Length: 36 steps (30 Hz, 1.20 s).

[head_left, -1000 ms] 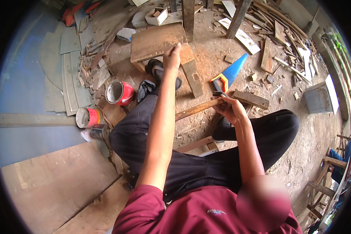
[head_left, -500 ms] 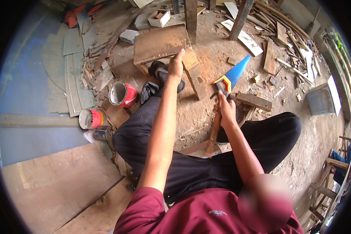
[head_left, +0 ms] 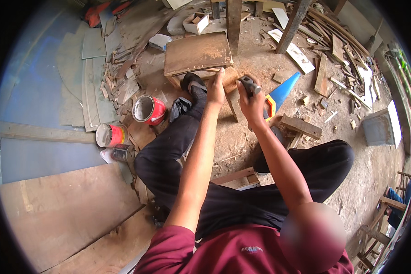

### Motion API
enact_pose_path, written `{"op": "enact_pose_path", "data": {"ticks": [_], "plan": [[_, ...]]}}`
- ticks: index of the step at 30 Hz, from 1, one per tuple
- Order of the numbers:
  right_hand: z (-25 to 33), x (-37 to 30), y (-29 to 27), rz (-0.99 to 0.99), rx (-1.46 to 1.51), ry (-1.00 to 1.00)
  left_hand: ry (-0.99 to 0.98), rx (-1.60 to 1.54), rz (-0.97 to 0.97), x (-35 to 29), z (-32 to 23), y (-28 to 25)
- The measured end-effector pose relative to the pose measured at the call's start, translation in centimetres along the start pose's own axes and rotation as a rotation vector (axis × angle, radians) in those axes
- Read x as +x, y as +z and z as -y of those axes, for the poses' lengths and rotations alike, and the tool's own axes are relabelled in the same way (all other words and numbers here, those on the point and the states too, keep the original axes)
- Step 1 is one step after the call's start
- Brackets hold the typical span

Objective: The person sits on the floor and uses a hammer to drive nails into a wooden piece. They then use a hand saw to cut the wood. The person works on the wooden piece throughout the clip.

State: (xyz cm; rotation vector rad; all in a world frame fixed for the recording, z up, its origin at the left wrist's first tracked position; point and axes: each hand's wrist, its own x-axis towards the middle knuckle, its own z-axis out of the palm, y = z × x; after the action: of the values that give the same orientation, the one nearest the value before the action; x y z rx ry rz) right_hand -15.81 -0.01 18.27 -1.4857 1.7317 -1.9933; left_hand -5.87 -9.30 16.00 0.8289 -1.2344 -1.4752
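My left hand [head_left: 216, 91] is wrapped round a piece of wood [head_left: 230, 78] against the right end of a low wooden stool [head_left: 198, 52]. Its thumb points up, and its other fingers are mostly hidden. Close beside it, my right hand [head_left: 252, 106] is closed on a hammer [head_left: 250, 85]. The dark metal head shows above the fist, while most of the handle is hidden. A handsaw [head_left: 284, 90] with a blue blade and a yellow-orange grip lies on the floor just right of my right hand.
Red paint cans [head_left: 156, 111] stand left of my legs. A short timber offcut [head_left: 301, 126] lies near my right knee. Sawdust and wood scraps litter the floor. A wooden post [head_left: 233, 27] rises behind the stool, and a grey bin [head_left: 381, 125] stands at far right.
My right hand has moved up and left, away from the saw's grip, bringing the hammer close to the wood in my left hand. The hammer's handle, visible before, is now mostly hidden.
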Motion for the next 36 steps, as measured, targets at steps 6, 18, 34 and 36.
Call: {"op": "enact_pose_path", "data": {"ticks": [6, 18, 34, 36], "plan": [[-0.2, -1.8, -1.3, 0.0, 0.257, 0.342, 0.028, 0.013, -0.027, -2.0, -0.8, 0.8], [-0.3, -9.0, -7.6, 0.042, 0.342, 0.939, -0.033, -0.472, -0.022, -9.9, -0.4, -5.9], [3.4, -6.6, -8.7, 0.304, 0.915, 1.064, -0.123, -0.259, 0.161, -10.8, -4.4, -5.6], [3.3, -6.5, -9.0, 0.29, 0.984, 1.054, -0.113, -0.231, 0.13, -11.1, -3.3, -4.6]]}}
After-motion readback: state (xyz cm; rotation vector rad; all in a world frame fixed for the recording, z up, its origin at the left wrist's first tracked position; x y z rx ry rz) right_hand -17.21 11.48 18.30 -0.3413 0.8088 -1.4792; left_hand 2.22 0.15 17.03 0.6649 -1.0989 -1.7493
